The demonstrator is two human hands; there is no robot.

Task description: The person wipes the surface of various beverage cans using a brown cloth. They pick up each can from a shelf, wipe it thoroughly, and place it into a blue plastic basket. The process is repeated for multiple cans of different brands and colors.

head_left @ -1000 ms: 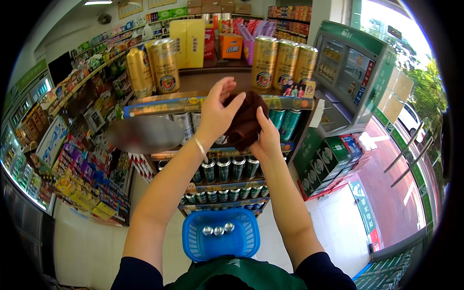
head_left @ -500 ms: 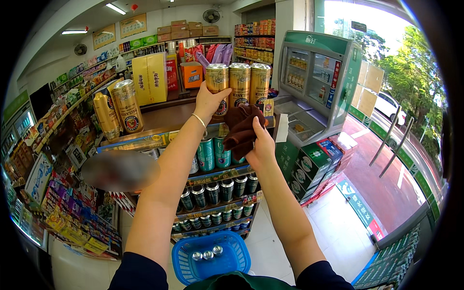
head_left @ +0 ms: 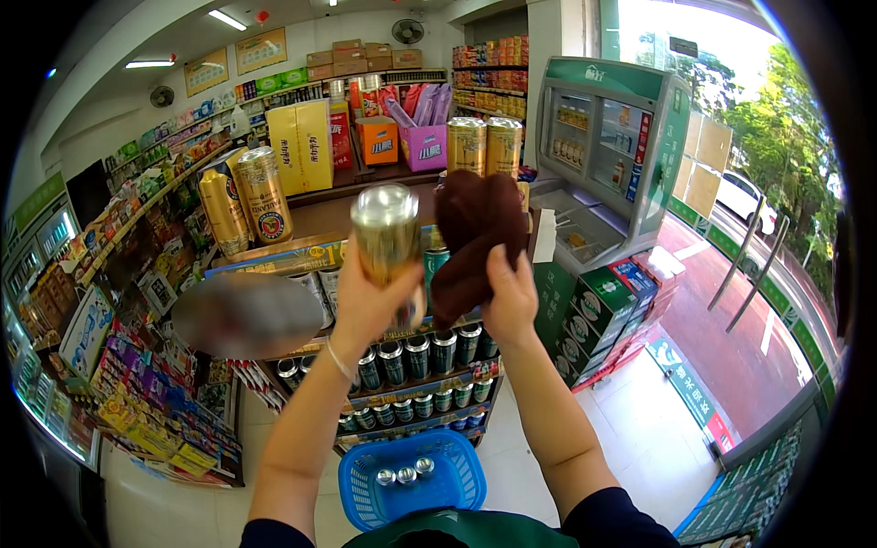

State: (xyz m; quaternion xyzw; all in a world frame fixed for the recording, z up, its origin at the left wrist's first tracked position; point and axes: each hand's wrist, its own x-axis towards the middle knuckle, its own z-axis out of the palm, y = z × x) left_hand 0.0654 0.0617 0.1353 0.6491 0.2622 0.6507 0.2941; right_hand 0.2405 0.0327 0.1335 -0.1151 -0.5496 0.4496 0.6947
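A tall gold can (head_left: 385, 224) is held roughly upright by the left hand (head_left: 370, 306), its lower body wrapped by curled fingers and its lid left uncovered above them; this low grip is probably used so that the upper part stays exposed. Just right of those fingers, a brown cloth (head_left: 480, 247) is held bunched by the right hand (head_left: 509, 292), with the thumb pressed in front and the other fingers mostly hidden; it seems to be gathered so that little hangs loose. Beyond the fingers, two upright cans (head_left: 467, 146) are set side by side on the shelf top (head_left: 320, 210). Below them, dark cans (head_left: 417, 356) are lined up, and three small cans (head_left: 406, 476) are contained in a blue basket (head_left: 356, 489). Since half a second earlier, the gold can has been lifted from the row of three and brought nearer the body.
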